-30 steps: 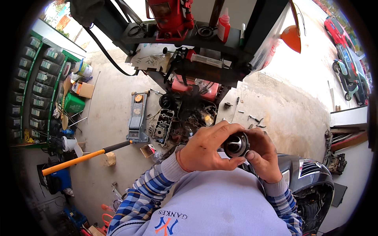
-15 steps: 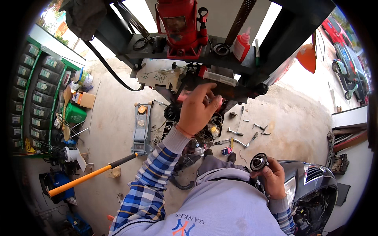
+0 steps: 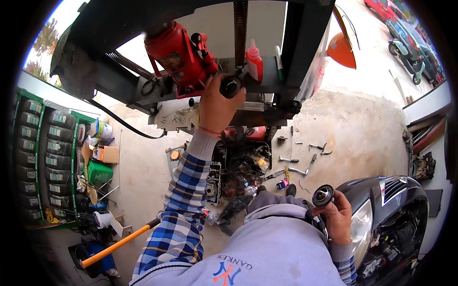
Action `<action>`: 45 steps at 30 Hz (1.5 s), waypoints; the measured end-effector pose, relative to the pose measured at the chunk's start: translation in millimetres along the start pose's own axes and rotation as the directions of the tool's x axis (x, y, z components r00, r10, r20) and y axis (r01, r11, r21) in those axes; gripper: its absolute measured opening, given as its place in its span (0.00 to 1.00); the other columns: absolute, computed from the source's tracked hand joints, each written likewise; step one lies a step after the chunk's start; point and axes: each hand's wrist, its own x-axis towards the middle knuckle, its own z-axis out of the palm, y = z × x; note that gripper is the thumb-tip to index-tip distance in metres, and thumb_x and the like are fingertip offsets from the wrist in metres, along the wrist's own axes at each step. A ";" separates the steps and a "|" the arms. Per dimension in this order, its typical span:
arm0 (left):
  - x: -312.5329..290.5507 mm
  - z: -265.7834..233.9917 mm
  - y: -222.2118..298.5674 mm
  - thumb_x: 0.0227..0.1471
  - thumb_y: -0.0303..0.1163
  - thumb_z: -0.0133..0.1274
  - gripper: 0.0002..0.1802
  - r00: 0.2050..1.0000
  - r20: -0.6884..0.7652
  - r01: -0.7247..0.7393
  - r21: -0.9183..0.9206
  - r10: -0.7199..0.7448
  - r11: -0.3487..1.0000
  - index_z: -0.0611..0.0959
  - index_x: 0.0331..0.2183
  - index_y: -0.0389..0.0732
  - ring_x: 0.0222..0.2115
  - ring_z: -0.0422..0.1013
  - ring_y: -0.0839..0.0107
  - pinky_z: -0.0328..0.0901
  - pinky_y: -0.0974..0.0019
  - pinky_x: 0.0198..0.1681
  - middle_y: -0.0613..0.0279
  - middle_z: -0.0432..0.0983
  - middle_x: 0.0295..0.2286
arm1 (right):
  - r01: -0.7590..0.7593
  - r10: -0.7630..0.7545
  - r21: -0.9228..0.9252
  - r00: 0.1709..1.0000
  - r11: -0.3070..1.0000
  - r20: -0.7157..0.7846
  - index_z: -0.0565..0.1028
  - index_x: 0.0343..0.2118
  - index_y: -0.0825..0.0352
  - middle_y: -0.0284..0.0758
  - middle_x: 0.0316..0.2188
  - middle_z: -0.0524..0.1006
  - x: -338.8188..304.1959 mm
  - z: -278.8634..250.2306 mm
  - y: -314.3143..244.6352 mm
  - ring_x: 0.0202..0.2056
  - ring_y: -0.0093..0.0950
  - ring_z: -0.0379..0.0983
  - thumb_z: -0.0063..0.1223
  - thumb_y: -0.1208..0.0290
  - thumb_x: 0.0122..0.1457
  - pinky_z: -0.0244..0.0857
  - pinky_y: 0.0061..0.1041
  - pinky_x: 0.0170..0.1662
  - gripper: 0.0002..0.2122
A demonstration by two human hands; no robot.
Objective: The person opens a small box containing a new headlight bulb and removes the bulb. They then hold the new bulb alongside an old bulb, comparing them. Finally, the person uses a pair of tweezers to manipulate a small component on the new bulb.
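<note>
Curled around a dark ring [image 3: 231,86], the left hand [image 3: 217,108] reaches far ahead to a shelf [image 3: 268,88]; I cannot tell whether the ring is lifted. Near right, the right hand [image 3: 339,220] pinches a round part [image 3: 323,195] between thumb and fingers. A red jack [image 3: 180,59] stands left of the ring, a red bottle [image 3: 255,66] right. The left sleeve [image 3: 183,209] hides much of a floor jack [image 3: 174,154]. Tools [image 3: 310,164] lie right, beyond a car [image 3: 365,190].
</note>
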 end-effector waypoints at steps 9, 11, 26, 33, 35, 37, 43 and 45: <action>-109.6 -28.5 124.2 0.44 0.54 0.68 0.46 0.741 0.663 0.644 -0.746 0.105 0.169 0.70 0.55 0.35 0.43 0.72 0.66 0.72 0.67 0.39 0.51 0.72 0.42 | -0.001 -0.038 0.160 0.971 0.987 0.237 0.67 0.52 0.74 0.43 0.47 0.75 -2.4 15.0 -33.8 0.42 0.32 0.78 0.66 0.65 0.56 0.77 0.34 0.43 0.27; -120.1 -26.2 135.9 0.45 0.55 0.67 0.46 0.709 0.678 0.662 -0.735 0.193 0.150 0.70 0.57 0.36 0.43 0.71 0.64 0.73 0.66 0.40 0.49 0.71 0.43 | -0.020 -0.034 0.204 0.965 0.979 0.261 0.68 0.52 0.74 0.43 0.47 0.75 -8.5 21.3 -44.8 0.44 0.32 0.77 0.67 0.65 0.56 0.76 0.34 0.45 0.26; -113.6 60.5 224.4 0.44 0.27 0.59 0.16 0.605 0.604 0.434 -0.796 0.519 0.421 0.77 0.39 0.39 0.39 0.66 0.70 0.61 0.68 0.46 0.61 0.68 0.37 | 0.115 -0.137 0.322 0.989 0.940 0.048 0.67 0.53 0.73 0.40 0.44 0.76 -54.5 -65.8 -41.4 0.42 0.30 0.77 0.64 0.67 0.59 0.75 0.33 0.44 0.24; -117.5 156.2 306.3 0.65 0.35 0.47 0.11 0.528 0.799 0.697 -0.601 0.289 0.390 0.76 0.36 0.36 0.32 0.64 0.78 0.61 0.73 0.40 0.66 0.71 0.32 | 0.145 -0.163 0.452 0.987 0.880 0.001 0.66 0.54 0.72 0.42 0.43 0.77 -40.2 -164.7 -52.7 0.40 0.32 0.78 0.62 0.65 0.60 0.75 0.33 0.43 0.24; -118.6 185.9 332.1 0.68 0.40 0.43 0.16 0.498 0.830 0.733 -0.557 0.250 0.390 0.76 0.36 0.37 0.32 0.65 0.78 0.62 0.72 0.41 0.64 0.72 0.31 | 0.123 -0.155 0.556 0.988 0.822 0.011 0.65 0.56 0.73 0.44 0.45 0.77 -34.7 -197.5 -54.9 0.42 0.34 0.79 0.59 0.66 0.62 0.75 0.34 0.44 0.24; -113.0 213.5 356.1 0.65 0.45 0.48 0.18 0.382 0.886 0.824 -0.455 0.262 0.338 0.74 0.37 0.37 0.35 0.65 0.75 0.61 0.71 0.43 0.60 0.71 0.34 | 0.134 -0.181 0.616 0.983 0.776 0.015 0.63 0.58 0.72 0.44 0.46 0.77 -28.8 -231.0 -55.7 0.44 0.35 0.78 0.56 0.67 0.64 0.76 0.34 0.45 0.24; -97.1 275.0 419.1 0.59 0.35 0.52 0.11 0.234 0.881 0.744 -0.434 0.410 0.508 0.72 0.38 0.37 0.35 0.65 0.75 0.62 0.70 0.41 0.59 0.70 0.37 | 0.385 -0.351 0.553 0.920 0.739 -0.172 0.64 0.60 0.70 0.43 0.50 0.75 -24.7 -306.9 -75.4 0.49 0.32 0.75 0.54 0.75 0.64 0.72 0.31 0.52 0.23; -91.7 288.8 440.9 0.60 0.33 0.49 0.09 0.183 0.903 0.724 -0.392 0.389 0.568 0.73 0.38 0.37 0.34 0.65 0.75 0.62 0.70 0.40 0.60 0.71 0.36 | 0.490 -0.443 0.488 0.870 0.723 -0.217 0.66 0.59 0.70 0.43 0.54 0.71 -25.2 -329.1 -82.0 0.53 0.31 0.72 0.55 0.78 0.63 0.69 0.29 0.55 0.22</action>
